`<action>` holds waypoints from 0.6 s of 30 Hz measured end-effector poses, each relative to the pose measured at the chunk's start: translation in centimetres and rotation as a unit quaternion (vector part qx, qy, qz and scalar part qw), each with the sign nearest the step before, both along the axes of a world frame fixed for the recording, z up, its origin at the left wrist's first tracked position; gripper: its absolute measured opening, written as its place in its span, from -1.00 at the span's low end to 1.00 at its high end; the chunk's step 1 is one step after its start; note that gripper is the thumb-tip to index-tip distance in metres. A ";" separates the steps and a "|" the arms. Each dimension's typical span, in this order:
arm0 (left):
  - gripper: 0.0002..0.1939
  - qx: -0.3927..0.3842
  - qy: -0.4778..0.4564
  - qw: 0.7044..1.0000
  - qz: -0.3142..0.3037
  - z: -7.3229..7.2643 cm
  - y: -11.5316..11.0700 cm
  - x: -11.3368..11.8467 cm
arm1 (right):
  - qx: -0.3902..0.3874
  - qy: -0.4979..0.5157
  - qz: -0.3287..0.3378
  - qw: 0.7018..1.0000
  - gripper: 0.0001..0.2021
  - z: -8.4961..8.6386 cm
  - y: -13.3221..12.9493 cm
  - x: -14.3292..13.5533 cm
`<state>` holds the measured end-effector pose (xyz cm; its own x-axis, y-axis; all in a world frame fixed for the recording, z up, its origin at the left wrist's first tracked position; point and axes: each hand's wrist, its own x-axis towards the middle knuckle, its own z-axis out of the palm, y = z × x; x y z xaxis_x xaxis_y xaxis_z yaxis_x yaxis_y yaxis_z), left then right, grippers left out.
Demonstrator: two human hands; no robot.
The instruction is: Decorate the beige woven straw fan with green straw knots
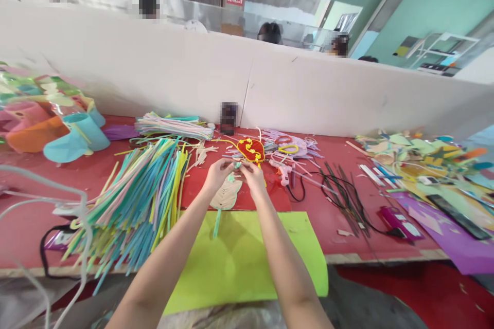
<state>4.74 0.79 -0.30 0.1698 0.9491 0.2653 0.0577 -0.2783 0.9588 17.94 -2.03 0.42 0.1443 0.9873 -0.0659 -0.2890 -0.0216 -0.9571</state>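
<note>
My left hand (221, 170) and my right hand (251, 174) meet over the middle of the table, fingers pinched. Between their fingertips is a small mint-green fuzzy piece (238, 164), which looks like bent pipe cleaner. Just below them lies a fan-shaped piece (224, 196) of cream pipe cleaner with a mint-green edge and handle. Beyond my fingers rests a red fan-shaped piece (250, 150) with yellow trim. A pink glue gun (284, 174) lies right of my right hand.
A large bundle of coloured pipe cleaners (135, 205) spreads on the left, near felt boots (77, 139). Yellow-handled scissors (288, 149) lie behind the glue gun. Black cable (357, 200), dark rods and craft scraps (436, 164) are to the right. A white partition (173, 72) stands behind.
</note>
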 end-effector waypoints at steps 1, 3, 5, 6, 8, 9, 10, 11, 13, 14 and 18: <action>-0.79 0.005 -0.003 1.000 -0.020 0.1 0.0 -0.2 | 0.002 0.004 0.000 1.000 -0.75 0.1 0.1 0.0; -0.76 0.014 -0.011 0.999 -0.040 0.4 -0.1 -0.4 | 0.001 0.008 0.000 1.000 -0.75 0.2 0.3 -0.2; -0.76 0.020 -0.015 0.999 -0.028 0.4 -0.1 -0.7 | 0.004 0.004 0.014 1.000 -0.75 0.3 0.4 -0.3; -0.78 0.022 -0.014 1.000 -0.017 0.4 -0.1 -0.8 | 0.010 -0.001 0.028 1.000 -0.75 0.3 0.4 -0.3; -0.81 0.025 -0.005 1.000 0.003 0.4 0.0 -1.0 | 0.025 -0.022 0.060 0.998 -0.73 0.3 0.3 0.0; -0.81 0.022 0.001 1.000 0.007 0.4 0.1 -1.2 | 0.033 -0.036 0.069 0.996 -0.72 0.3 0.2 0.2; -0.81 0.015 0.007 1.000 0.005 0.4 0.2 -1.3 | 0.040 -0.052 0.071 0.995 -0.71 0.3 0.1 0.5; -0.81 0.004 0.014 1.000 -0.004 0.4 0.3 -1.5 | 0.046 -0.066 0.068 0.994 -0.70 0.3 0.1 0.8; -0.79 -0.027 0.029 0.999 -0.037 0.5 0.5 -1.7 | 0.054 -0.084 0.073 0.992 -0.68 0.5 -0.1 1.4; -0.79 -0.040 0.032 0.997 -0.056 0.5 0.6 -1.8 | 0.056 -0.089 0.083 0.991 -0.67 0.7 -0.2 1.7; -0.79 -0.058 0.010 0.993 -0.103 0.4 0.8 -1.7 | 0.062 -0.114 0.125 0.984 -0.68 1.0 -0.4 2.1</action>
